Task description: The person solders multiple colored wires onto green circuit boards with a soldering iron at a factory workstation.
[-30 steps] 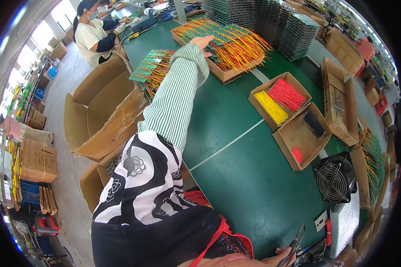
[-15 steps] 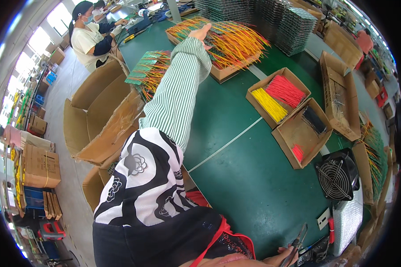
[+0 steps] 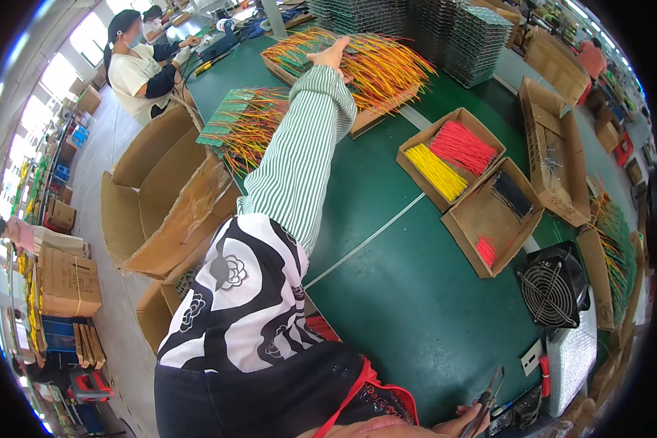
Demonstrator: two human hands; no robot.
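My left hand (image 3: 331, 57) reaches to the far side of the bench, over a cardboard box (image 3: 376, 121) heaped with green circuit boards bearing red and yellow wires (image 3: 390, 69). Its thumb and fingers are spread, touching or just above the wires; some fingertips are hidden. At the bottom edge my right hand (image 3: 460, 422), partly cut off, is closed around a slim, dark, pointed hand tool (image 3: 491, 390) whose exact kind I cannot make out. Left of my sleeve lies a stack of similar wired boards (image 3: 244, 120).
A box of yellow and red wires (image 3: 452, 150) adjoins a box with black and red pieces (image 3: 504, 219). A black fan (image 3: 551, 292) stands at right. Behind are stacked boards (image 3: 478, 47); an open carton (image 3: 171, 197) is at left. A masked co-worker (image 3: 139, 69) sits beyond.
My left hand has shifted slightly right over the heaped wires. The whole view has moved a little; my right hand keeps its place with the tool.
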